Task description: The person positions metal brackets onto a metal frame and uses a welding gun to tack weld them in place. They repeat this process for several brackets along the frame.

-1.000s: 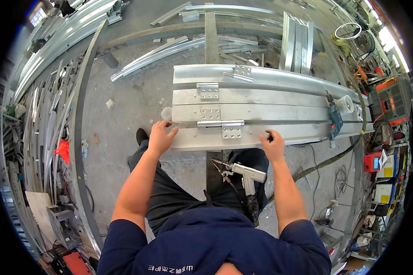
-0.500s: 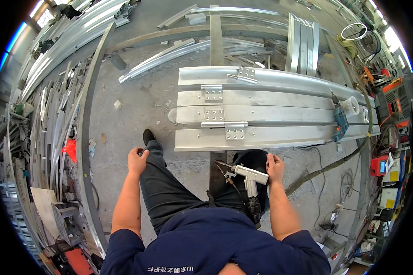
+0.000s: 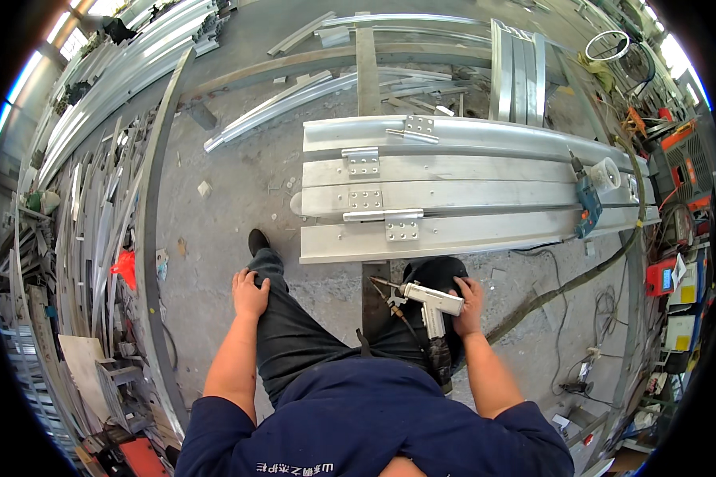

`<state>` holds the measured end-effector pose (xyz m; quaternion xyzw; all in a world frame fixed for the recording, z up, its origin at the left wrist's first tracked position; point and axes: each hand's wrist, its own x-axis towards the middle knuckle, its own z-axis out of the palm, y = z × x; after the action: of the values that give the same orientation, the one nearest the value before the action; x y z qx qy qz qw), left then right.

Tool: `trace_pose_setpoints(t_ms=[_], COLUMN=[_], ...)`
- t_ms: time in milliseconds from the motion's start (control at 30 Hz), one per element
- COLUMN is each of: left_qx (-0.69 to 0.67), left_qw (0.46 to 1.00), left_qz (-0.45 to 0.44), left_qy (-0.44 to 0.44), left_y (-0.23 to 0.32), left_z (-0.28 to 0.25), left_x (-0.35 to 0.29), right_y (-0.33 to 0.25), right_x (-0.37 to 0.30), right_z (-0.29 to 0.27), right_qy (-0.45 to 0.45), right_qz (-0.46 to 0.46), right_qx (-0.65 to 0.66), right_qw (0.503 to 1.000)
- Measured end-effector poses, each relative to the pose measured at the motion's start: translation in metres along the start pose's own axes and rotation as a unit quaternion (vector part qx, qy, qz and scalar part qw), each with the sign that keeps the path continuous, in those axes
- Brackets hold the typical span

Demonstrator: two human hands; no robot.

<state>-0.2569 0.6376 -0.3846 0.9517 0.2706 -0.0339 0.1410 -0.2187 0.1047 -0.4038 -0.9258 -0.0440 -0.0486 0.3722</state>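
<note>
My left hand (image 3: pixel 250 294) lies on my left knee, fingers stretched over the trouser cloth and holding nothing. On the outer side of my right knee rests my right hand (image 3: pixel 468 307), fingers apart, close beside the back end of a rivet gun (image 3: pixel 433 300). The pale gun lies across my right thigh, nose to the left, with a hose fitting near its tip. Beyond my knees, several long silver metal profiles (image 3: pixel 469 169) lie side by side. Hinges with punched holes, such as the nearest hinge (image 3: pixel 402 230), sit near their left ends.
A blue power drill (image 3: pixel 587 205) and a translucent white cup (image 3: pixel 606 176) stand on the profiles' right part. A thick hose (image 3: pixel 561 288) curves along the right. Metal stock (image 3: pixel 103 111) is piled at left. Machines and a red box (image 3: pixel 659 277) line the right side.
My left hand has come right and down onto my left knee. My right hand has moved left and lower, onto the right knee beside the rivet gun. The view has shifted slightly.
</note>
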Motion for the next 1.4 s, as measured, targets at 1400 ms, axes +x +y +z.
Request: trace_pose_setpoints(t_ms=[1400], left_qx=[-0.035], left_qw=[0.996], left_qz=[-0.072], left_qy=[0.028], left_y=[0.03], left_z=[-0.001], left_x=[0.028], right_y=[-0.04], right_x=[0.006], right_z=[-0.013], right_qy=[0.008], right_qz=[0.169], right_qx=[0.46], right_qw=[0.871])
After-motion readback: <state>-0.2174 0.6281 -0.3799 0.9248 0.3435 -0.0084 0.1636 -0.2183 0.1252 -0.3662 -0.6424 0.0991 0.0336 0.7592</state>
